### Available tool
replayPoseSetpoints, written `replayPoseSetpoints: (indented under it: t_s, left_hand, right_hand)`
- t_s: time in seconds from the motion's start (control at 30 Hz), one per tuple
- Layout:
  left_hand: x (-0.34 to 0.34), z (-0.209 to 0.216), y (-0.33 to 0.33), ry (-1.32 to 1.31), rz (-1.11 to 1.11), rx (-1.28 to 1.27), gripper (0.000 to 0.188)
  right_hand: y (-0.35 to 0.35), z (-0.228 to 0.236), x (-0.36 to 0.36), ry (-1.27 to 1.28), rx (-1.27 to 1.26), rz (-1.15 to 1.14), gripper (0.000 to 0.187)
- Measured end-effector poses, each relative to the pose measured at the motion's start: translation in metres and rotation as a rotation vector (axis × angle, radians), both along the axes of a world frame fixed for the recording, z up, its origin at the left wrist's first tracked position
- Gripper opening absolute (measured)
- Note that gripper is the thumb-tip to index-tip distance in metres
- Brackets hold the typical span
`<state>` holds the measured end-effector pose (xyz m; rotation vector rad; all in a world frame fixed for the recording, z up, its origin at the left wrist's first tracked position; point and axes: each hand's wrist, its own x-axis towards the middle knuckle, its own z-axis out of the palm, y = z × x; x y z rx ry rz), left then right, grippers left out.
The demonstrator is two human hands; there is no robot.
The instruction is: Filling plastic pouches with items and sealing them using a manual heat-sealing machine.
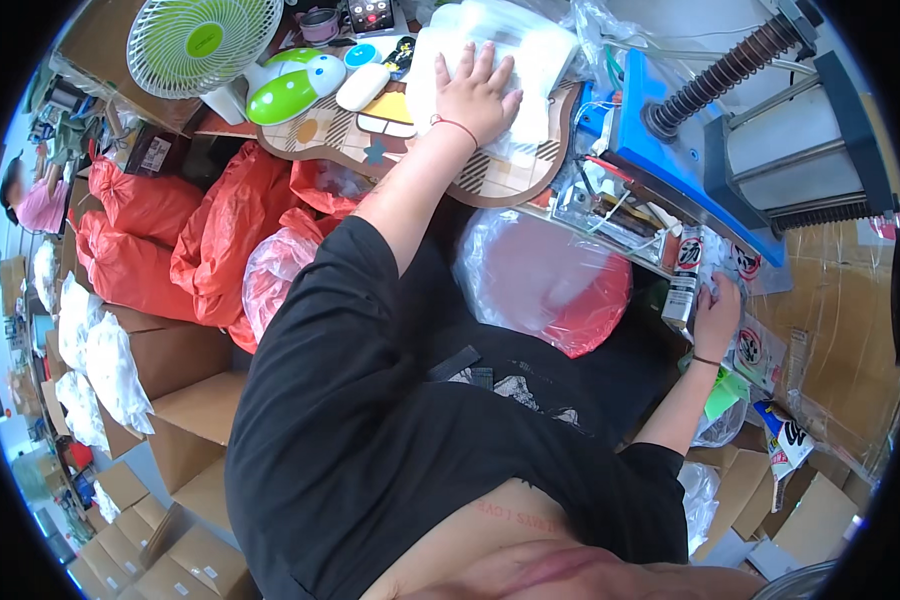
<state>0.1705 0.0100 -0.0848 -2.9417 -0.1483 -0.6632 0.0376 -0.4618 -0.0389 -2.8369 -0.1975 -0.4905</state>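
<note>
My left hand (475, 95) lies flat with its fingers spread on a stack of white plastic bags (542, 48). The stack rests on a patterned brown mat (515, 180) at the far edge of my reach. Out to the right, my right hand (718, 312) is closed, with bent fingers on a white printed plastic bag (708, 262) among similar bags beside the bench. Its fingertips are partly hidden by the plastic.
A blue machine with springs (660, 130) stands at the right of the bench. On the left are a green fan (205, 40), a white mouse (363, 88) and red bags (135, 255). A plastic-lined red bin (580, 285) sits below the bench; cardboard boxes (195, 405) surround me.
</note>
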Motion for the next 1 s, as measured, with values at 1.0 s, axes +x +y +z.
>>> replayPoseSetpoints:
  t_s: [1.0]
  left_hand:
    - [-0.162,0.029,0.021,0.089,-0.695,-0.551,0.031]
  right_hand:
    - [0.017,0.001,-0.030,-0.261,0.232,-0.048,0.025]
